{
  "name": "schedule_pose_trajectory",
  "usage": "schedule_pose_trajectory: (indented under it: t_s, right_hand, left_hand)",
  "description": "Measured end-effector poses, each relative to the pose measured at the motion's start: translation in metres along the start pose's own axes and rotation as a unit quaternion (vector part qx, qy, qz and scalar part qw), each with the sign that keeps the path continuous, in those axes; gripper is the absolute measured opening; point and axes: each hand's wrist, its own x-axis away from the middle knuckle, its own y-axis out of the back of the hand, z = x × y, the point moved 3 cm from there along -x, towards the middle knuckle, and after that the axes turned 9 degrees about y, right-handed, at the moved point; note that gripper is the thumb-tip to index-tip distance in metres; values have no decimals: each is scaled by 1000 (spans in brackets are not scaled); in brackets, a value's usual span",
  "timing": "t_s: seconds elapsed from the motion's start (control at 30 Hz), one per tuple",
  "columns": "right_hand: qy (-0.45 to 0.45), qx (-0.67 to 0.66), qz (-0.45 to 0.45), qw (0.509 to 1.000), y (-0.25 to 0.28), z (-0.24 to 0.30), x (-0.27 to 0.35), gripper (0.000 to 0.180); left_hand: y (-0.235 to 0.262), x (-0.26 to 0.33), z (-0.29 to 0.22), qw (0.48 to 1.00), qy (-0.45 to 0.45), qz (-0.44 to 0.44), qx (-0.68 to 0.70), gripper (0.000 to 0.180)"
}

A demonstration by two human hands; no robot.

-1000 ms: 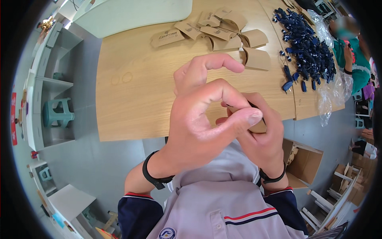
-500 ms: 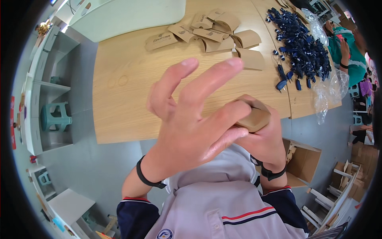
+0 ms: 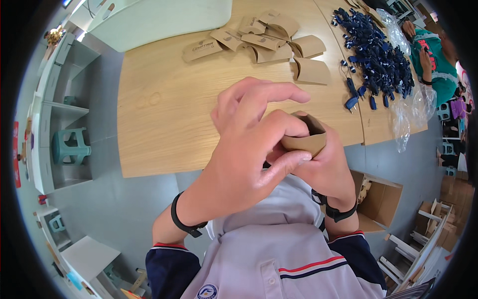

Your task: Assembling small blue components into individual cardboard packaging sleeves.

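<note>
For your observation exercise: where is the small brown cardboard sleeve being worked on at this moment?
In the head view, the cardboard sleeve sits right of centre, pinched between the left hand and right hand, above the wooden table edge.

We wear a light grey shirt [image 3: 279, 254] with dark blue sleeves [image 3: 164, 269], each edged in red. A red and blue stripe crosses the chest. Below each hand a black band [image 3: 185, 224] wraps the wrist.
</note>
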Motion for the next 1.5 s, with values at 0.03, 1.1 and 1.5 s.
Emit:
schedule_pose_trajectory:
  t_s: [0.03, 1.1, 1.5]
  right_hand:
    - [-3, 27, -15, 1000, 1, 1, -1, 27]
    - [109, 206, -168, 958, 11, -9, -10, 27]
    - [12, -25, -10, 1000, 18, 9, 6, 27]
  left_hand:
    - [-1, -1, 3, 998, 10, 6, 55, 21]
    - [-22, -22, 20, 934, 147, 68, 320, 14]
    - [-33, -16, 1, 951, 50, -203, 227, 87]
